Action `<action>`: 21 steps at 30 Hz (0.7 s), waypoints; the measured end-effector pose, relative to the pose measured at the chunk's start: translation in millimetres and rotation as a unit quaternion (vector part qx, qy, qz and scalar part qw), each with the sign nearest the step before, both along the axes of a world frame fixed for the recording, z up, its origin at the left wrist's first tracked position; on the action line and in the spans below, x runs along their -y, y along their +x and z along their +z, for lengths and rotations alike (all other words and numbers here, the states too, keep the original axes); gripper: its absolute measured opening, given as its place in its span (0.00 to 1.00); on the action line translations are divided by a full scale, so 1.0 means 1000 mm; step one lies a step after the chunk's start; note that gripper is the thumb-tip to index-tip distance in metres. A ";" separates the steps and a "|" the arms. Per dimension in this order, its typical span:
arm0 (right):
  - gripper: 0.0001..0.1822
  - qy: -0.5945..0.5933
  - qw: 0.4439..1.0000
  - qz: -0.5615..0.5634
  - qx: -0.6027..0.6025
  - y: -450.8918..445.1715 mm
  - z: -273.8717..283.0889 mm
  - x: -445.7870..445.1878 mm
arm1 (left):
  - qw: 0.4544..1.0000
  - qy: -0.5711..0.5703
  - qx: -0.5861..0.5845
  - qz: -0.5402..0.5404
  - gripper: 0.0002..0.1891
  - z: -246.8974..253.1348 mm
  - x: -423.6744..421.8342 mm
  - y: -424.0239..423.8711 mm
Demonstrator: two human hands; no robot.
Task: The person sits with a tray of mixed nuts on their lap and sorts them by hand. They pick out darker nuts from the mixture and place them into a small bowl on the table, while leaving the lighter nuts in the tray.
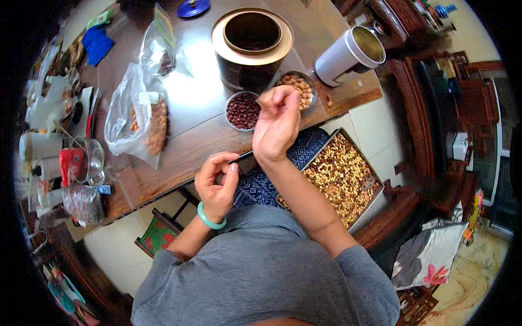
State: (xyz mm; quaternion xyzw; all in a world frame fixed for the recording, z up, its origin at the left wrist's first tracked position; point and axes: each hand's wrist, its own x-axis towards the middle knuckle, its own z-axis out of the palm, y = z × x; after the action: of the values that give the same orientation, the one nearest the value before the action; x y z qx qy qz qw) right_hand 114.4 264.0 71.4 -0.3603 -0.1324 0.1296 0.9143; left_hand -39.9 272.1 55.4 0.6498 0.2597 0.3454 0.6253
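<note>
My right hand (277, 126) is raised over the table's near edge, palm up with fingers curled in. It partly hides a round metal dish of peanuts (305, 86). Whether something small is pinched in its blurred fingertips, I cannot tell. Just left of that hand sits a round container of dark red beans (242, 110). My left hand (217, 183), with a pale green bangle (211, 218) at the wrist, hovers in front of the edge. Its fingers are half bent, thumb and forefinger slightly apart, with nothing visible between them.
Behind the beans stands a large dark canister (253, 67); to its right is a silvery tin (336, 61). Plastic bags, one with peanuts (157, 126), lie left. A metal tray of mixed beans and grains (342, 179) is below the table edge at right. Clutter lines the far left.
</note>
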 end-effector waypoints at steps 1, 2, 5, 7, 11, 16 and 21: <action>0.19 -0.006 1.000 -0.005 0.021 0.001 0.001 0.011 | 1.000 0.013 0.004 -0.001 0.08 -0.002 0.002 0.002; 0.18 -0.038 0.998 0.015 0.047 0.002 0.002 0.021 | 1.000 0.003 0.000 -0.015 0.06 0.001 0.000 -0.001; 0.17 -0.155 0.980 0.057 0.115 0.001 0.003 0.067 | 1.000 0.016 0.009 -0.006 0.05 -0.003 0.000 -0.004; 0.13 -0.262 0.954 0.051 0.137 0.002 -0.009 0.109 | 0.999 0.027 -0.023 -0.021 0.05 -0.011 -0.002 -0.009; 0.08 -0.527 0.827 -0.116 0.157 0.000 -0.044 0.212 | 0.987 0.105 -0.022 -0.117 0.06 -0.007 0.016 0.008; 0.04 -0.703 0.581 -0.282 0.298 0.001 -0.072 0.306 | 0.955 0.077 -0.071 -0.276 0.06 -0.015 0.050 0.032; 0.10 -0.736 0.556 -0.313 0.227 0.021 -0.081 0.331 | 0.931 0.133 -0.029 -0.339 0.06 -0.009 0.078 0.051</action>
State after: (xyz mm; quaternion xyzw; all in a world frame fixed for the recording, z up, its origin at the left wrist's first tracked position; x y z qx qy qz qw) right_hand 135.6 -67.4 -9.4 -0.9439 -0.0727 -0.1987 0.2534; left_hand 10.8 194.3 46.5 0.7863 -0.0067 0.1250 0.6051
